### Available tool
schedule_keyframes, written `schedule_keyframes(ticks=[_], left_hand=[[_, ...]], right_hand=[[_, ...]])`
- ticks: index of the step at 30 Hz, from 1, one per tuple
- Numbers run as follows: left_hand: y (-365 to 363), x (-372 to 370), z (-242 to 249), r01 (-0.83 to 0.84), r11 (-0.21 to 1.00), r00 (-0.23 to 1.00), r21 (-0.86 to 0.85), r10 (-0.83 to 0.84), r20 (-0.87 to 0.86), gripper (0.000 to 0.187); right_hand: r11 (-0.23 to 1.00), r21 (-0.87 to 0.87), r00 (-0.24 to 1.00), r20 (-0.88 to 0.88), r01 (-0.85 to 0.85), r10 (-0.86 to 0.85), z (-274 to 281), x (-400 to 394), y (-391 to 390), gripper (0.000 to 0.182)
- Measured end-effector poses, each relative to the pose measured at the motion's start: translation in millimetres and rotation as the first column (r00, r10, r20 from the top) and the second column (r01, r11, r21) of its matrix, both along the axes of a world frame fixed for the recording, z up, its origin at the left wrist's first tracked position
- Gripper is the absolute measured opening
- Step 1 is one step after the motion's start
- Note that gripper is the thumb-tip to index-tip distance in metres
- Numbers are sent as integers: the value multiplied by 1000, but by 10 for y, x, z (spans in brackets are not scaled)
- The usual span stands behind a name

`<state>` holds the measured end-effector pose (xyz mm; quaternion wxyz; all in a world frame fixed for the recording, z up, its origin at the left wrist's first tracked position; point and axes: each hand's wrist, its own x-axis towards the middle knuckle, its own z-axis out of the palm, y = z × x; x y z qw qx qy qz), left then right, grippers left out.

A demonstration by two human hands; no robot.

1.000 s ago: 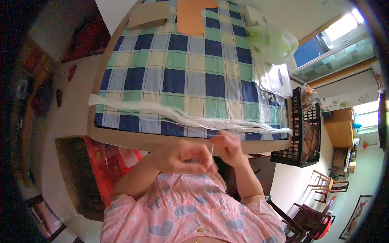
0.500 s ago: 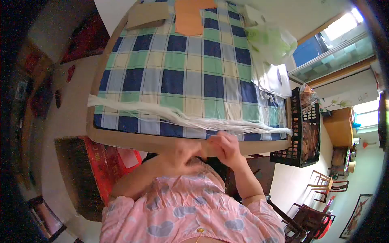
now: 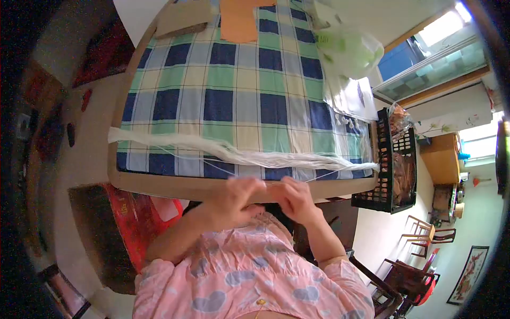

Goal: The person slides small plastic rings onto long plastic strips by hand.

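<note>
A long bundle of white strands point(image 3: 234, 153) lies across the near part of the checkered cloth point(image 3: 228, 106). A thin strand runs down from it to each hand. My left hand point(image 3: 234, 199), slightly blurred, is pinched on the strand just beyond the table's near edge. Close beside it on the right, my right hand point(image 3: 295, 198) has its fingers closed on the strand too. Both hands are in front of the pink top, below the bundle.
Cardboard point(image 3: 183, 18) and an orange piece point(image 3: 238, 21) lie at the far end. Plastic bags point(image 3: 348, 53) are at the far right, a black crate point(image 3: 390, 175) beside the table's right edge. A red box point(image 3: 133, 218) stands at lower left.
My hands have come closer together and slightly up. Thin strands now stretch from the bundle to both hands. The view has shifted slightly.
</note>
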<state>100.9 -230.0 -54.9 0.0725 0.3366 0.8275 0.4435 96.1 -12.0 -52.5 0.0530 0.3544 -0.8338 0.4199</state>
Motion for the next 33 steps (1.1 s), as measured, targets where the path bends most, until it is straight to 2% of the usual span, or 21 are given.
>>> schedule_keyframes(ticks=[1,2,4,6,7,10,13,14,16,17,19,21,22,23,25,27,28,30,31,32,33], left_hand=[[-2,6,44,146,989,976,-17,-141,169,33],[-20,-2,50,307,934,888,182,-350,298,37],[-68,-63,56,459,662,561,592,-733,385,47],[-50,-94,5,216,728,830,651,-488,270,42],[-34,-112,27,89,720,921,688,-324,219,39],[-84,-221,210,-228,850,892,475,-14,452,45],[16,-43,-84,54,982,963,183,-100,250,49],[20,-23,-30,105,919,887,381,-260,383,49],[7,31,166,69,682,633,728,-594,497,49],[10,29,152,-13,729,740,684,-453,497,47],[12,14,92,-203,774,881,600,-124,458,45],[-28,1,39,-113,973,959,199,55,277,43],[-47,-13,50,-101,994,982,-29,105,157,42],[-84,-25,91,36,985,949,167,-86,305,40],[-157,-39,223,191,797,741,573,-500,448,37],[-101,-39,254,-27,918,936,395,-116,332,36],[-83,-43,268,-159,934,968,319,84,236,36],[-125,-92,294,62,980,929,191,-126,348,35],[-150,-112,296,181,974,885,136,-221,410,35],[-161,-75,253,162,928,854,336,-303,423,36],[-163,3,177,127,844,823,521,-383,420,36]], right_hand=[[998,-11,998,24,63,-63,-19,-25,38,14],[992,-20,991,53,126,-124,-67,-41,71,14],[976,-67,976,92,206,-199,-125,-35,48,14],[960,-146,968,110,240,-226,-169,7,-45,14],[983,-68,982,91,173,-166,-150,47,-46,15],[998,58,997,75,-40,36,7,108,-50,15],[999,-31,1000,-19,23,-23,68,-2,11,13],[998,-24,998,-13,62,-63,114,-59,14,12],[991,-9,991,0,137,-137,199,-149,6,12],[996,-61,996,-53,72,-75,92,-159,-28,13],[1000,19,999,-29,14,-13,62,-70,-97,11],[999,47,1000,5,7,-8,99,-91,-94,13],[998,31,999,-4,51,-51,124,-138,-38,14],[995,16,995,-13,96,-96,139,-163,-7,15],[1000,24,1000,14,10,-10,59,-112,-56,15],[994,69,997,11,-83,82,-72,17,-121,22],[997,31,997,22,-74,74,-27,14,-111,22],[997,-44,997,45,-58,60,111,-21,-45,21],[993,-78,996,28,92,-90,82,-60,11,19],[985,-25,985,3,171,-171,89,-117,54,21],[993,-43,993,9,114,-114,67,-114,13,16]])
